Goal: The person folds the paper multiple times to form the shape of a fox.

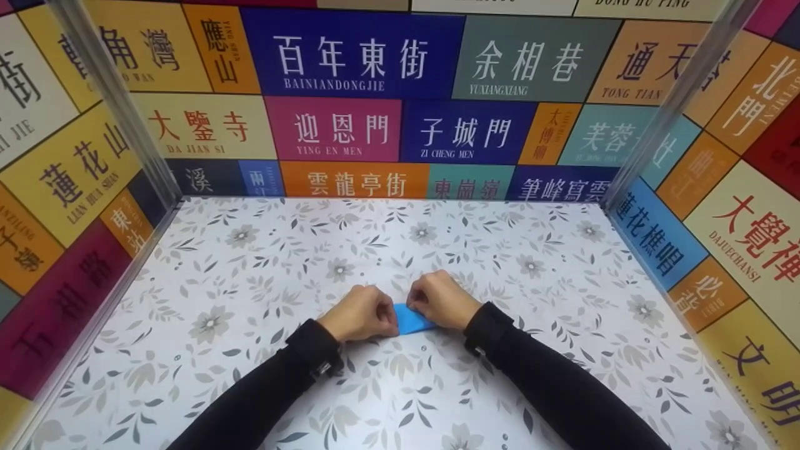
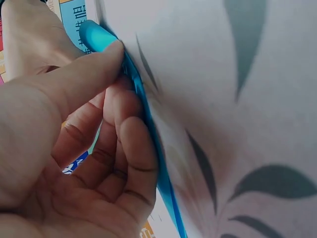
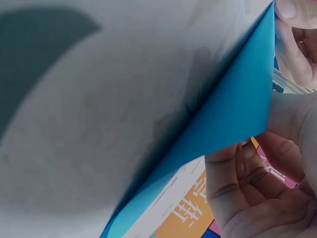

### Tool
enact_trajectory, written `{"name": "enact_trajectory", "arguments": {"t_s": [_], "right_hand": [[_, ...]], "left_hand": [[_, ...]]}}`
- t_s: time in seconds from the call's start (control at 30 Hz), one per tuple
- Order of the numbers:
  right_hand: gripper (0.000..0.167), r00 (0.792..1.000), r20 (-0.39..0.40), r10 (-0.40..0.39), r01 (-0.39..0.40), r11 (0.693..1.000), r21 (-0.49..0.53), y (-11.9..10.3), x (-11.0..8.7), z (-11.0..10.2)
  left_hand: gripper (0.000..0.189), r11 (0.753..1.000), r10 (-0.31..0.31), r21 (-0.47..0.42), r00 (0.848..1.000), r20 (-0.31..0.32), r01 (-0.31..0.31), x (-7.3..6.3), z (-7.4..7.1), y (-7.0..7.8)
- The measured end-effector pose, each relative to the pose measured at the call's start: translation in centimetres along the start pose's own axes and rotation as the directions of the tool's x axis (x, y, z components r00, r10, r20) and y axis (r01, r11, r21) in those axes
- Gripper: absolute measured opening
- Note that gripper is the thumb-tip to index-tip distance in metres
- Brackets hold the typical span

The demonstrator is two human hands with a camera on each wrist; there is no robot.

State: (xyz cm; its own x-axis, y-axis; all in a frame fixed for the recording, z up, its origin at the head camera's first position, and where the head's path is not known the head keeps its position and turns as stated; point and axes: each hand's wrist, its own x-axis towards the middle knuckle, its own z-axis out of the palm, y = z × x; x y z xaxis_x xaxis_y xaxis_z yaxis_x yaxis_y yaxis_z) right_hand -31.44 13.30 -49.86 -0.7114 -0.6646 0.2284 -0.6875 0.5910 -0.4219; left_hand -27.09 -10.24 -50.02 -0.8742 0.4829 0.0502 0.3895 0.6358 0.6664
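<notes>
A small piece of blue paper [image 1: 411, 320], apparently folded, lies low over the patterned table between the two hands. My left hand [image 1: 364, 314] pinches its left end, with thumb and index finger meeting at the edge in the left wrist view. At the upper right side of the paper, my right hand [image 1: 441, 299] grips the edge between thumb and fingers. The right wrist view shows a slanting blue flap [image 3: 233, 106] raised from the table, and the left hand's fingertips [image 3: 292, 12] at its upper corner. Part of the paper is hidden behind the fingers.
The white table [image 1: 250, 375] has grey flowers and leaves. Panels with coloured blocks and Chinese lettering [image 1: 350, 59] rise at the back and both sides. Clear corner posts [image 1: 134, 125] stand at the back left and right. Both wrists wear black bands [image 1: 314, 347] over black sleeves.
</notes>
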Motion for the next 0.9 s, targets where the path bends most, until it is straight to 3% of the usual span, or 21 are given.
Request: {"name": "enact_trajectory", "arguments": {"t_s": [0.5,0.9], "right_hand": [[0.006,1.0,-0.016,-0.014,0.015,1.0,0.016,0.0,-0.6,-0.1],[0.006,0.997,-0.05,0.06,-0.058,0.997,0.045,-1.3,-1.5,-2.0]], "left_hand": [[0.011,0.999,-0.047,-0.015,0.999,0.016,0.047,0.3,0.1,-0.2],[0.01,1.0,-0.011,-0.022,1.0,-0.007,0.011,0.1,0.2,-0.4]]}}
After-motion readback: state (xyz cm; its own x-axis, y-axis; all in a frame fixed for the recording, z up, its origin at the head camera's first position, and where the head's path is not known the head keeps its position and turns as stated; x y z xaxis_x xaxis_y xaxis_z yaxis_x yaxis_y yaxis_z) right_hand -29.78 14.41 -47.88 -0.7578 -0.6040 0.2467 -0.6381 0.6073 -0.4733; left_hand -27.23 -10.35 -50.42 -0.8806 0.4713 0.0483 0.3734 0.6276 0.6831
